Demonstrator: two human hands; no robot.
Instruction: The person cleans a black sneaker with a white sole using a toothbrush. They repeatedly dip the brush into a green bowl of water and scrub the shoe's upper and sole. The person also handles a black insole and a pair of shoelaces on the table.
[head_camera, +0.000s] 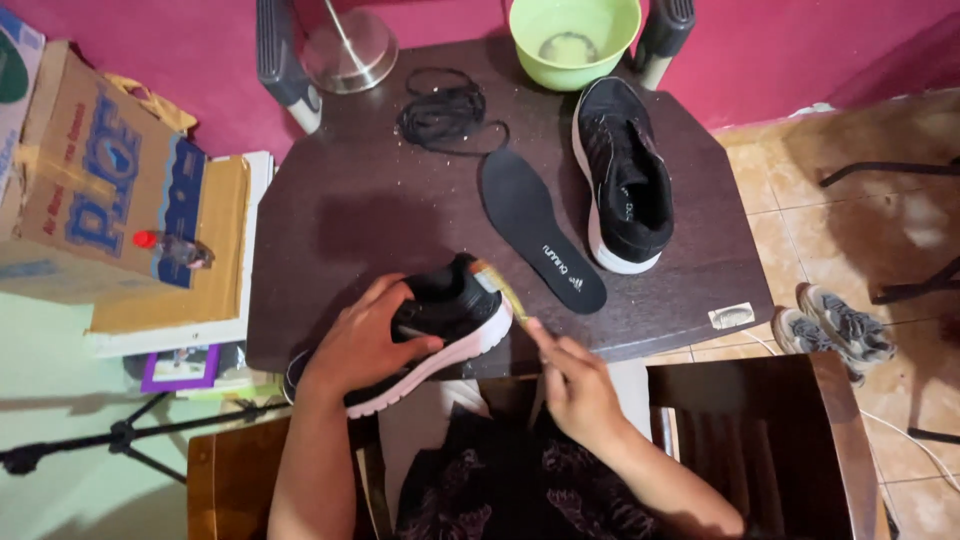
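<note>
A dark brown table (370, 210) with cut corners stands against a magenta wall (150, 60), on a floor of tan tiles (790, 230). At the table's far edge sits a light green bowl (575, 40), with a tangle of black shoelaces (442, 113) to its left and the round metal base of a stand (345, 50) beyond that. A black insole (540, 228) lies flat near the middle, and just beside it, to the right, a second black sneaker (622, 175) with a white sole rests upright. Cardboard boxes (110, 180) are stacked left of the table, and a pair of grey shoes (830, 328) sits on the tiles to the right.

At the near edge, the left hand (365, 340) is closed over the upper of a black sneaker with a white sole (440, 340), holding it tilted on its side, half over the table's rim. The right hand (575, 385) pinches the handle of a small brush (505, 295), whose bristled end touches the sneaker's toe, just right of the left hand's fingertips.
</note>
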